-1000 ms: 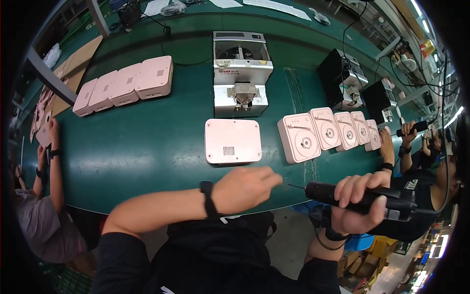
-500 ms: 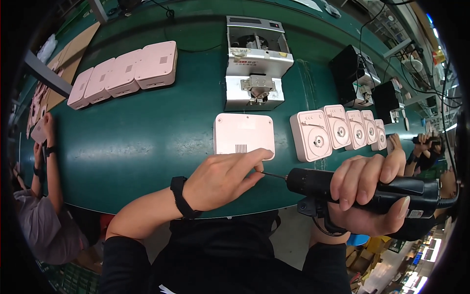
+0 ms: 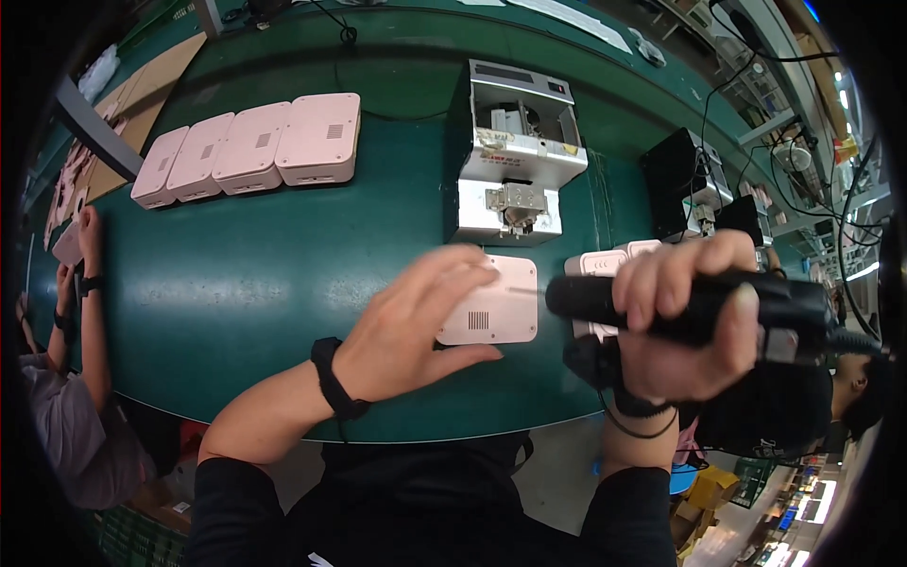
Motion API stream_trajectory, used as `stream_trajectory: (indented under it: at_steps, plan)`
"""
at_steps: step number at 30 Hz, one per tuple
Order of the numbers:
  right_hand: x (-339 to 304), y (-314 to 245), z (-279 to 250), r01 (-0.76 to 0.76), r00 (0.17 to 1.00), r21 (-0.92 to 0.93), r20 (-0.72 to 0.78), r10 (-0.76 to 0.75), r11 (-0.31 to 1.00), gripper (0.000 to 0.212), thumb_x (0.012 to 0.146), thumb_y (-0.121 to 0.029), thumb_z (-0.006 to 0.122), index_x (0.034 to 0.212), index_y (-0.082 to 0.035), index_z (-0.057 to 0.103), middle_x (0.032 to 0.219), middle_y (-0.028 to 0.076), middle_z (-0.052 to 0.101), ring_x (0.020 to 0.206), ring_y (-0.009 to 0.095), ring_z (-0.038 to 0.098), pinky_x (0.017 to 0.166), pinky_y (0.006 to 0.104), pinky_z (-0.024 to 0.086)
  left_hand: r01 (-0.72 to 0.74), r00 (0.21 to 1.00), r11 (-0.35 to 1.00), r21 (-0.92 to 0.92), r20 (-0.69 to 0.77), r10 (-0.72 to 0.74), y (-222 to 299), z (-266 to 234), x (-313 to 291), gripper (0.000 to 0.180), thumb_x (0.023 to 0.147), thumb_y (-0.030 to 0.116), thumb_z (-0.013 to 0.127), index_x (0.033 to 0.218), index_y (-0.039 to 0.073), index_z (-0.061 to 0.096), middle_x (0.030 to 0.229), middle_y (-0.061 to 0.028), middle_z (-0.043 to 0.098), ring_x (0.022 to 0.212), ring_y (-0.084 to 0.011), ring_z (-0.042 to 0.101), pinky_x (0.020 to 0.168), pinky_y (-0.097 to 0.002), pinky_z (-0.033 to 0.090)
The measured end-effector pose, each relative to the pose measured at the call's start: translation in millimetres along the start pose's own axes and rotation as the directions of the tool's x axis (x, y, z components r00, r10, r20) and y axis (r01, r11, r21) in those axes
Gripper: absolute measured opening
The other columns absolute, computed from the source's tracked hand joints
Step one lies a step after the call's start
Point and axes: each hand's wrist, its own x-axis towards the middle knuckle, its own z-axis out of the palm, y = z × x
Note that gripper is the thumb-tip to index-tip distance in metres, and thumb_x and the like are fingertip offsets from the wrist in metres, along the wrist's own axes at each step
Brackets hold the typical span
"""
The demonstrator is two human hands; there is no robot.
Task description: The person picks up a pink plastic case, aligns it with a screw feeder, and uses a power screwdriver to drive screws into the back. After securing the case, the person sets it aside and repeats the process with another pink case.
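Note:
A pale pink plastic case [image 3: 510, 304] lies flat on the green table, its vent slots and corner screw holes facing up. My left hand [image 3: 397, 326], blurred, is over its left side with fingers stretched out and thumb apart. Whether the fingertips touch the case I cannot tell. My right hand [image 3: 666, 364] is wrapped round a black electric screwdriver [image 3: 578, 299], held sideways above the table to the right. Its thin bit, smeared by motion, points left over the case. Beyond the case stands a silver and black screw feeder [image 3: 477, 203].
Several pink cases [image 3: 250, 146] stand in a row at the back left. More pink cases [image 3: 592, 265] sit at the right, partly hidden behind the screwdriver. Black machines [image 3: 673, 180] and cables are farther right. A co-worker's hand [image 3: 88, 231] holds a pink part at far left.
My left fingers have parted from the bit's tip and moved up over the case. The screwdriver has risen, its bit now over the case instead of below its corner. The whole view has shifted slightly.

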Motion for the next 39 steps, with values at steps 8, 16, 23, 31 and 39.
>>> stream_trajectory:
  at_steps: [8, 16, 23, 31, 39]
  plan:
    - [19, 44, -11, -0.006, 1.000, -0.100, 0.003, 0.007, 0.995, 0.029, 0.097, -0.033, 0.051, 0.107, -0.007, 0.047, 0.072, 0.006, 0.051, 0.053, 0.017, 0.049, 0.058, 0.0347, 0.044, 0.233, 0.935, 0.962, 0.145, 0.238, -0.262, -28, -16, -14, 0.082, 0.066, 0.029, 0.091, 0.138, 0.015, 0.054, 0.150, -0.0207, 0.034, 0.132, -0.0425, 0.046, 0.102, -0.0461, 0.049]
    - [24, 64, -9, -0.087, 0.996, -0.111, 0.028, 0.091, 0.990, 0.026, 0.096, -0.031, 0.054, 0.103, -0.007, 0.045, 0.071, 0.007, 0.051, 0.052, 0.016, 0.047, 0.055, 0.0337, 0.044, 0.250, 0.921, 0.967, 0.051, 0.297, -0.254, -42, -8, -21, 0.075, 0.069, 0.024, 0.088, 0.137, 0.023, 0.058, 0.148, -0.0178, 0.037, 0.130, -0.0398, 0.050, 0.102, -0.0468, 0.050]
    - [24, 67, -7, -0.101, 0.992, -0.099, 0.069, 0.108, 0.990, 0.027, 0.095, -0.030, 0.056, 0.101, -0.007, 0.045, 0.069, 0.007, 0.050, 0.050, 0.015, 0.046, 0.053, 0.0334, 0.044, 0.242, 0.931, 0.969, 0.052, 0.268, -0.247, -40, -7, -22, 0.070, 0.068, 0.020, 0.088, 0.133, 0.021, 0.061, 0.144, -0.0171, 0.040, 0.127, -0.0382, 0.052, 0.104, -0.0443, 0.049]
    - [25, 61, -10, -0.064, 0.997, -0.089, 0.047, 0.068, 0.994, 0.024, 0.095, -0.028, 0.055, 0.102, -0.007, 0.046, 0.069, 0.007, 0.050, 0.050, 0.016, 0.046, 0.054, 0.0338, 0.044, 0.227, 0.945, 0.974, 0.008, 0.238, -0.223, -41, -2, -22, 0.073, 0.067, 0.021, 0.087, 0.134, 0.022, 0.060, 0.142, -0.0171, 0.042, 0.125, -0.0375, 0.053, 0.099, -0.0449, 0.052]
    - [63, 45, -2, 0.015, 0.997, -0.199, -0.073, -0.030, 0.980, 0.021, 0.098, -0.027, 0.052, 0.103, -0.007, 0.049, 0.068, 0.006, 0.049, 0.050, 0.016, 0.046, 0.055, 0.0345, 0.044, 0.199, 0.945, 0.980, -0.010, 0.266, -0.189, -39, 23, -4, 0.073, 0.066, 0.023, 0.088, 0.133, 0.021, 0.060, 0.138, -0.0172, 0.044, 0.123, -0.0370, 0.054, 0.098, -0.0439, 0.053]
